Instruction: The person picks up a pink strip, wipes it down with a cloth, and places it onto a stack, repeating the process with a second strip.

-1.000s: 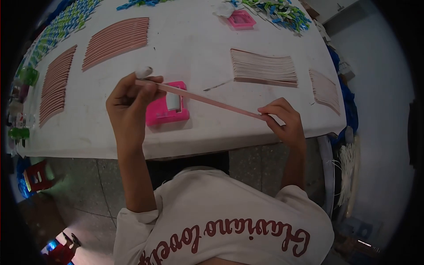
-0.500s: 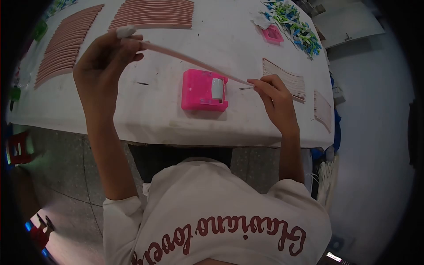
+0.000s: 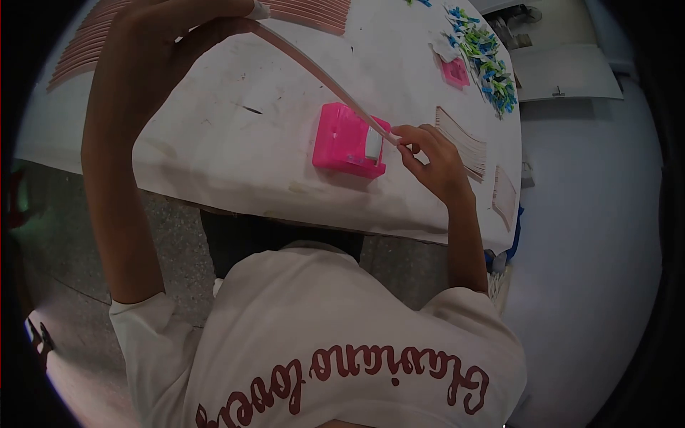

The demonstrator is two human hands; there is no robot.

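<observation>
You are holding the long pink strip (image 3: 314, 63) stretched above the tabletop (image 3: 235, 135), left hand (image 3: 153, 43) gripping its raised end and right hand (image 3: 428, 153) fingers pinching its low end at the pink dispenser (image 3: 349, 141), so pulling unevenly risks kinking it or slipping it off the roller.
</observation>
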